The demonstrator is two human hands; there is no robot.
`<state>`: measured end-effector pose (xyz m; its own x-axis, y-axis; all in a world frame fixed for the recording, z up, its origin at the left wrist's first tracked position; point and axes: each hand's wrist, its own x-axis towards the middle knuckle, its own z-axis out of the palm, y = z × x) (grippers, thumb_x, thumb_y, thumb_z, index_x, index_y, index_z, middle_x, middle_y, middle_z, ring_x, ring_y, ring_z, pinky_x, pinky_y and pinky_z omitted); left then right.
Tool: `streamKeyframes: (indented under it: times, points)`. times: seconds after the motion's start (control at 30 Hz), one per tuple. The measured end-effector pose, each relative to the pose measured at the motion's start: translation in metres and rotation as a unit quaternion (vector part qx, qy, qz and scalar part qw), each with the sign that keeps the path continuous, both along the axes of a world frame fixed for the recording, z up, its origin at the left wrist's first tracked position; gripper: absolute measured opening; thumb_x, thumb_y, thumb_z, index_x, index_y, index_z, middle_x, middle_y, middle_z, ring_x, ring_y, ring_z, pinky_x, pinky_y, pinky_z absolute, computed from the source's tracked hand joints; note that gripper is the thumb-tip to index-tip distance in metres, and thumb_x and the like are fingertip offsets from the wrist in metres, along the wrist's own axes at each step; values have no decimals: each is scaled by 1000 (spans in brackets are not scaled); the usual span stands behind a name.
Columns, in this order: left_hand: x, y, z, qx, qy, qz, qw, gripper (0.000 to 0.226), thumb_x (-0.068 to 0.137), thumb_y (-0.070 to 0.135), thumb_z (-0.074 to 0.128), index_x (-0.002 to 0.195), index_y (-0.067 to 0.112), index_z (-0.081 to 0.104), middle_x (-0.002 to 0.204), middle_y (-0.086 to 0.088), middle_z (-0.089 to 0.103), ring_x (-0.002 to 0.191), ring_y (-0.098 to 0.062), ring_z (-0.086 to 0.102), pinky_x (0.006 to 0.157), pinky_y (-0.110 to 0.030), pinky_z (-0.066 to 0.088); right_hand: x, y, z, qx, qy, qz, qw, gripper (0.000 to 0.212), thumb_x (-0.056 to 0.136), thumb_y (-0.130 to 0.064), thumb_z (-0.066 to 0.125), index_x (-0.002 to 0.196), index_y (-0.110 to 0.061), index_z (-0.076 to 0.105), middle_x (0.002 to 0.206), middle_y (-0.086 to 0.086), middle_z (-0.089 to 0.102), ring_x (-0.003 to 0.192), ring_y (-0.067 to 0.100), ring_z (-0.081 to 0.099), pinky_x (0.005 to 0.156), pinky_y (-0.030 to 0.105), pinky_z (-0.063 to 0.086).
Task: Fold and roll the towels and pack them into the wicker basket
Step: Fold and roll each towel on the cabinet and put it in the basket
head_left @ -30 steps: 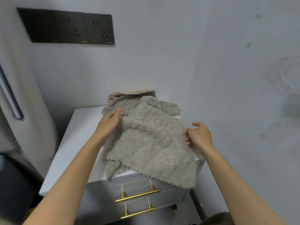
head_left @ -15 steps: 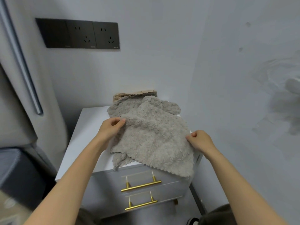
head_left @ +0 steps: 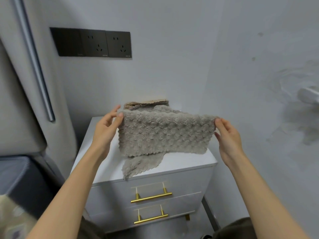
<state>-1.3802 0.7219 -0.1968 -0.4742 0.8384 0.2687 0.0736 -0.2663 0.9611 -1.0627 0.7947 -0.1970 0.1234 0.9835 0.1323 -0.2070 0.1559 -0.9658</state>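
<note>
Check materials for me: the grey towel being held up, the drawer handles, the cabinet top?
Grey towel: soft plush fabric, likely microfibre or coral fleece. It has a nubby tufted pile, a scalloped edge and hangs limp.
Drawer handles: metal by the look, with a brass or gold-coloured finish. They are thin bars on posts with a bright sheen.
Cabinet top: probably painted or laminated board. It is smooth, flat, evenly white and slightly glossy.

So a sec ago the grey towel point(head_left: 164, 133) was lying spread over the table point(head_left: 186, 163) w/ one end hanging over the front edge. Now it's lifted off and stretched out btwn both hands as a doubled-over band. Left hand point(head_left: 107, 128) went up and pinches the top left corner, right hand point(head_left: 227, 137) moved up + out to the top right corner. Only one lower tail touches the table atm.
</note>
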Motion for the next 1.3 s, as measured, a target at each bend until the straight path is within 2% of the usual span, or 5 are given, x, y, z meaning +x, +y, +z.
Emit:
streamKeyframes:
  times: [0.2, 0.53, 0.87, 1.03, 1.3]
  points:
    - [9, -11, 20, 66, -70, 11, 995, 11, 94, 26, 56, 87, 21, 63, 77, 6, 61, 66, -6, 53, 61, -22, 43, -9, -7, 14, 66, 48, -1, 997, 10, 95, -25, 59, 89, -31, 63, 87, -4, 65, 85, 14, 56, 80, 30, 42]
    - [-6, 1, -1, -197, -18, -51, 979, 40, 88, 25, 67, 125, 21, 55, 107, -3, 66, 87, -16, 65, 68, -25, 55, -15, 7, -2, -96, -111, 55, 988, 49, 87, -19, 69, 134, -18, 52, 97, 2, 70, 85, 13, 69, 73, 25, 57]
    - [-10, 5, -20, -296, 199, -20, 934, 24, 89, 36, 64, 93, 13, 65, 80, -3, 60, 67, -13, 50, 59, -24, 41, -4, 24, -34, -88, -493, -33, 865, 12, 85, -28, 66, 84, -16, 65, 81, -2, 60, 85, 21, 58, 74, 31, 46]
    - [-8, -4, -20, -378, 247, -68, 890, 37, 85, 45, 66, 78, 10, 57, 73, 0, 52, 66, -12, 46, 54, -21, 38, 0, 15, -33, -170, -625, 57, 760, 52, 87, -56, 55, 55, -19, 34, 56, -2, 40, 55, 18, 40, 52, 29, 32]
    - [-11, -8, -15, -315, 163, -80, 931, 24, 91, 29, 62, 82, 8, 55, 80, -7, 54, 72, -17, 48, 64, -23, 43, 8, 4, -28, -119, -538, 43, 833, 19, 84, -28, 65, 74, -14, 59, 83, -1, 64, 79, 19, 58, 72, 33, 48]
